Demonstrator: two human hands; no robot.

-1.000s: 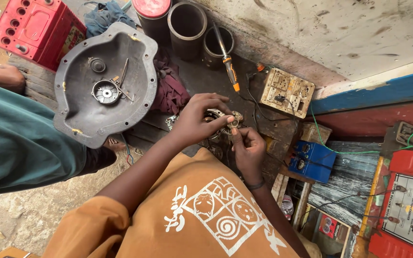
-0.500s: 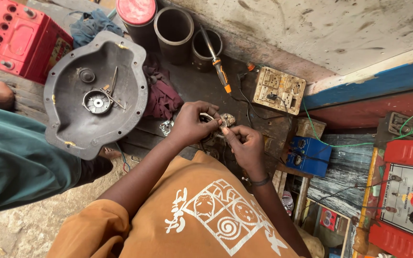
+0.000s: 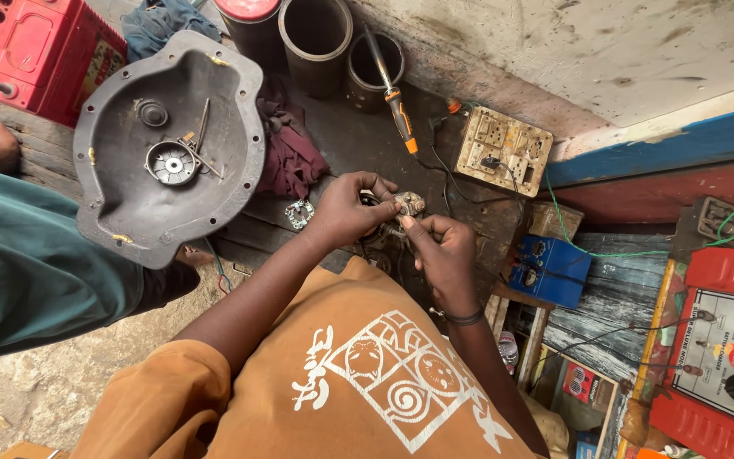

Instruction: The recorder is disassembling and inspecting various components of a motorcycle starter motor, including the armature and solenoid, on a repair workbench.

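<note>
While both hands meet over the dark workbench [image 3: 341,144], the left hand [image 3: 346,212] and right hand [image 3: 443,255] pinch a small grey metal part [image 3: 409,204] between them. Left fingers curl narrow around its left side; right thumb and forefinger close on its lower edge. Part sits mid-frame, above the orange shirt [image 3: 358,374] with its white square print, just below the orange-handled screwdriver [image 3: 394,89].

Screwdriver leans out of a dark cylinder [image 3: 375,58]; a bigger dark cylinder [image 3: 316,34] stands beside it, and a red-lidded can [image 3: 252,21] left of that. Cream square switchboard [image 3: 503,151] with a black cable plugged in lies right of the screwdriver. Maroon rag [image 3: 286,153] lies between the hands and a big grey dished cover [image 3: 167,144], which holds a small round hub and thin rods. Small silver bracket [image 3: 299,212] lies just beside the left wrist.

Red battery case [image 3: 31,55] top left, cap holes along its edge, yellowish label on its side, print too small to tell. Blue box [image 3: 550,272] right of the right hand. Red meter unit [image 3: 724,348] far right, pale face panel, black knobs, round red-yellow sticker. Small red-and-white carton [image 3: 584,382] on the shelf below. Another person's teal sleeve [image 3: 36,263] fills the left edge.
</note>
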